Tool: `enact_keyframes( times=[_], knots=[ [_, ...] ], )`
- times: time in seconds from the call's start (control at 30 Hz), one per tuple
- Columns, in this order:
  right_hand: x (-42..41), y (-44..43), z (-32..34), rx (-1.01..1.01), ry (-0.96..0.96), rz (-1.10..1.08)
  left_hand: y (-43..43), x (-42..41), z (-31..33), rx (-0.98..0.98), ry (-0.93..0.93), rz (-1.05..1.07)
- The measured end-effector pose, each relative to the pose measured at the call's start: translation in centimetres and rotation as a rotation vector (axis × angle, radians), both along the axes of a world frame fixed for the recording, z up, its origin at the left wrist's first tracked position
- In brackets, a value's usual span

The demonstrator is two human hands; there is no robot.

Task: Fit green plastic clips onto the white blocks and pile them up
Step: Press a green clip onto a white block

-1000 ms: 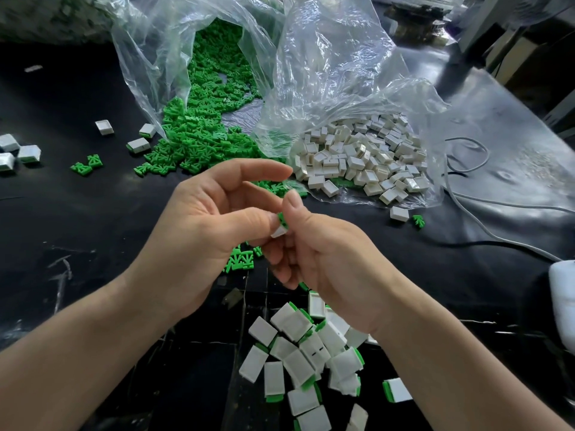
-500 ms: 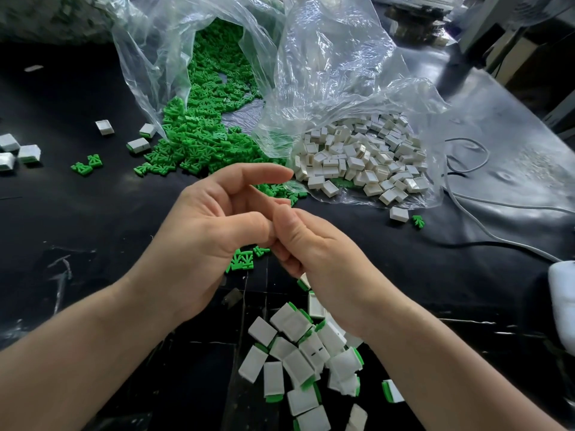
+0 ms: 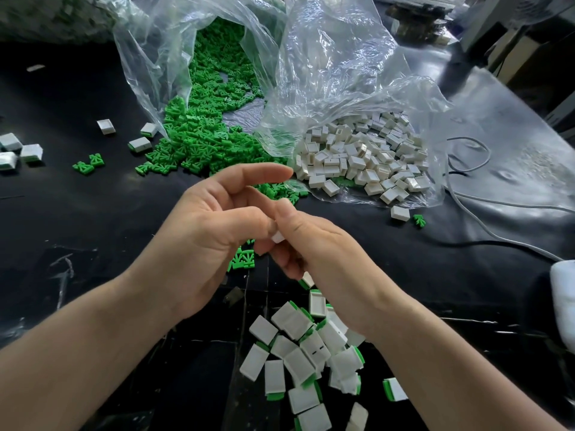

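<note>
My left hand (image 3: 211, 231) and my right hand (image 3: 311, 244) meet over the middle of the black table, and their thumbs and fingers pinch one small white block (image 3: 278, 237) between them; only its corner shows and any clip on it is hidden. My left forefinger sticks out straight. Below my hands lies a pile of white blocks fitted with green clips (image 3: 308, 353). Loose green clips (image 3: 199, 132) spill from a clear bag at the back. Bare white blocks (image 3: 357, 157) fill a second clear bag to its right. A few green clips (image 3: 242, 261) lie under my hands.
Stray fitted blocks (image 3: 18, 149) sit at the far left edge, others (image 3: 140, 144) by the green heap, with two loose clips (image 3: 88, 164). Grey cables (image 3: 485, 209) run across the right side. A white object (image 3: 563, 293) lies at the right edge.
My right thumb has slid down over the piece, so the green clip seen a second ago is hidden and only a white corner shows. Both hands have stayed in place.
</note>
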State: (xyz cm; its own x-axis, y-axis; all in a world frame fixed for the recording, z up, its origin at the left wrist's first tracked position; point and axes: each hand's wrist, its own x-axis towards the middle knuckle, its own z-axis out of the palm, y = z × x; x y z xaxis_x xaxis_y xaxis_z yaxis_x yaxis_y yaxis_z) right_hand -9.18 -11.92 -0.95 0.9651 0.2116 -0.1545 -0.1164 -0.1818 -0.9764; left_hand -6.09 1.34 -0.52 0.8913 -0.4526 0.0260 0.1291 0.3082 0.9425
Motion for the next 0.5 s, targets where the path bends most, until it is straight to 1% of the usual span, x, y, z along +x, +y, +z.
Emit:
enact_keyframes(
  times=[0.07, 0.13, 0.2, 0.27, 0.3, 0.33, 0.4, 0.43, 0.5],
  knots=[
    [0.1, 0.0, 0.1, 0.022, 0.012, 0.016, 0.1, 0.1, -0.1, 0.004, 0.006, -0.003],
    [0.2, -0.2, 0.3, -0.016, 0.015, 0.036, 0.1, 0.2, -0.1, 0.011, 0.003, 0.017],
    [0.4, -0.8, 0.5, -0.117, -0.002, 0.029, 0.2, 0.4, -0.2, 0.015, -0.010, 0.068],
    [0.9, -1.8, 0.6, -0.243, -0.047, -0.062, 0.3, 0.4, -0.1, 0.059, -0.032, 0.105],
    [1.2, -2.5, 0.6, -0.320, -0.088, -0.134, 0.4, 0.3, -0.1, 0.098, -0.048, 0.089],
    [1.5, -3.1, 0.6, -0.412, -0.138, -0.208, 0.4, 0.2, 0.0, 0.143, -0.065, 0.040],
    [2.3, -4.6, 0.3, -0.641, -0.223, -0.324, 0.4, -0.4, 0.2, 0.237, -0.096, -0.133],
    [2.6, -5.3, 0.2, -0.742, -0.248, -0.363, 0.4, -0.7, 0.3, 0.285, -0.109, -0.237],
    [3.1, -7.1, -0.2, -0.882, -0.261, -0.404, 0.2, -1.2, 0.4, 0.361, -0.144, -0.428]
  ],
)
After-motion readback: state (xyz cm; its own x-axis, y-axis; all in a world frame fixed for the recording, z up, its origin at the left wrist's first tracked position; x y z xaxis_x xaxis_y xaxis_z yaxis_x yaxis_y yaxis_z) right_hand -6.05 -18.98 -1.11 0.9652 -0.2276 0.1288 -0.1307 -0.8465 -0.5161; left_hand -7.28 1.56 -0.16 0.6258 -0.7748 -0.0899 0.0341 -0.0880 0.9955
